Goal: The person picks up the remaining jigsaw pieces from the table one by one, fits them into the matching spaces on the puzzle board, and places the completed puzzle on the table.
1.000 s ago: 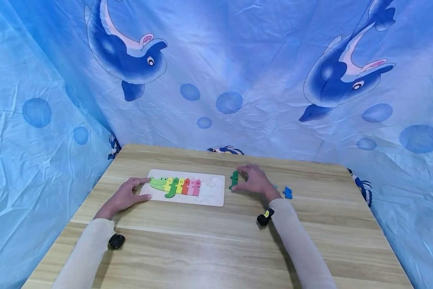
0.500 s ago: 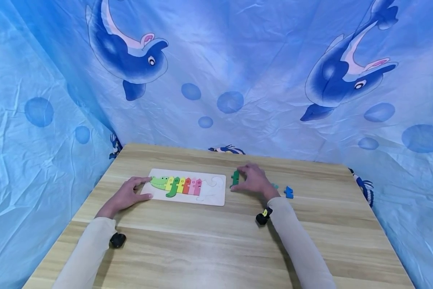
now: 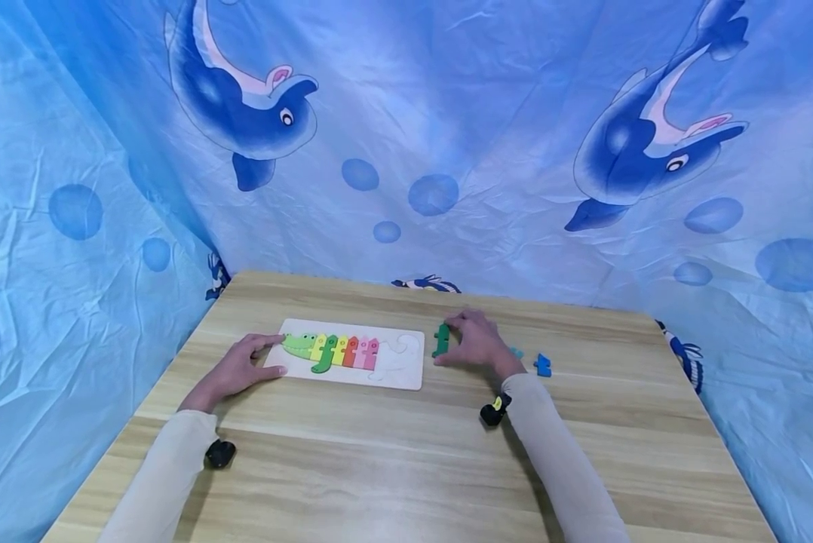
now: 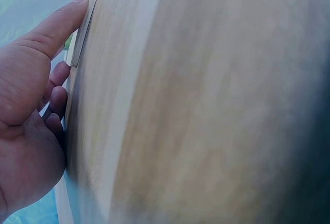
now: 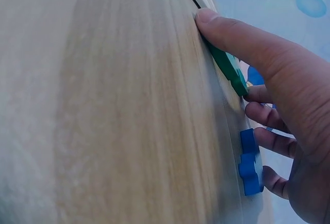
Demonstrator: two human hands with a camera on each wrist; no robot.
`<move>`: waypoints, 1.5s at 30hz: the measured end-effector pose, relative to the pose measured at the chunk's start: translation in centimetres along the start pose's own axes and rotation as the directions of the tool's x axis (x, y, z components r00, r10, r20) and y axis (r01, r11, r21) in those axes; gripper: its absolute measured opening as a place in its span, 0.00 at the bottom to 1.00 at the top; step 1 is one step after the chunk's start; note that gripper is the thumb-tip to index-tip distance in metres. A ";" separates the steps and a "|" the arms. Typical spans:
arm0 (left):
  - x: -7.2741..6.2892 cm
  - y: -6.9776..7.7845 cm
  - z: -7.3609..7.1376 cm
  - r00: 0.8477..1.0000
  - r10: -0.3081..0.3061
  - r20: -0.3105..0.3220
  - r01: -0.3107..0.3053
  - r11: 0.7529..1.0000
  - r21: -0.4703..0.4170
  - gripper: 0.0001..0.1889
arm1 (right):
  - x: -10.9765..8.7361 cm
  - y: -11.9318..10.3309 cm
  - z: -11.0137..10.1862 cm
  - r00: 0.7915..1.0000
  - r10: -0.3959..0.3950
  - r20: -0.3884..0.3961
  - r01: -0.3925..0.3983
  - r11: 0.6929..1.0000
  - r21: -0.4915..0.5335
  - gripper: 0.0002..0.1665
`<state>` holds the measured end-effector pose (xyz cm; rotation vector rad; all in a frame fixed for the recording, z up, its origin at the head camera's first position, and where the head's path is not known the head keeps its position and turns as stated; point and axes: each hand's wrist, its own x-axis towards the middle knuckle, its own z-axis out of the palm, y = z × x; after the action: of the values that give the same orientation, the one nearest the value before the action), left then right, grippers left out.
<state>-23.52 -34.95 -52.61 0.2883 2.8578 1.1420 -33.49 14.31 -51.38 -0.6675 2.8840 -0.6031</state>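
A white crocodile puzzle board (image 3: 397,366) lies on the table, with a green head, a green leg and yellow, red and pink segments set in it. Bare outlines show at its right end. My left hand (image 3: 235,368) rests on the board's left end, forefinger by the crocodile's snout and thumb along the near edge. Just right of the board, my right hand (image 3: 476,343) pinches a dark green puzzle piece (image 3: 441,341) lengthwise. In the right wrist view, the thumb is at one end of this green piece (image 5: 227,64) and fingertips are at the other.
A blue puzzle piece (image 3: 543,366) lies right of my right wrist. Beside that wrist a teal piece (image 3: 516,352) is partly hidden. Behind the wooden table (image 3: 352,467) hangs a blue curtain (image 3: 501,249) printed with dolphins.
The view shifts very slightly. Both hands, the board and the green piece keep nearly the same places.
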 end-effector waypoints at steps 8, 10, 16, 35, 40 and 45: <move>-0.1 -0.1 0.2 1.000 0.007 -0.008 -0.008 1.000 -0.012 0.38 | -0.2 0.0 0.1 1.000 0.003 -0.025 -0.003 1.000 -0.002 0.58; -0.1 -0.2 0.2 1.000 0.006 -0.016 -0.006 1.000 -0.009 0.37 | -0.2 -0.1 0.0 0.999 0.002 -0.036 -0.002 1.000 0.001 0.59; -0.1 0.0 0.1 1.000 -0.004 -0.016 0.004 1.000 -0.004 0.37 | -0.4 -0.4 -0.1 0.998 0.009 -0.055 -0.007 1.000 0.031 0.61; 0.1 0.1 -0.1 1.000 0.005 -0.007 -0.005 1.000 -0.005 0.38 | -0.5 -2.3 -0.7 0.990 -0.071 -0.120 0.074 0.997 0.020 0.57; 0.1 0.0 -0.1 1.000 0.006 -0.009 -0.006 1.000 -0.001 0.37 | -0.5 -3.1 -1.0 0.985 -0.099 -0.140 0.102 0.995 0.015 0.56; 0.0 0.0 -0.1 1.000 0.000 -0.006 0.000 1.000 -0.007 0.38 | -0.5 -4.1 -1.0 0.986 -0.103 -0.130 0.103 0.995 -0.009 0.56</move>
<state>-23.57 -34.97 -52.52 0.2855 2.8579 1.1551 -31.61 11.54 -48.79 -0.8111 2.9854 -0.6807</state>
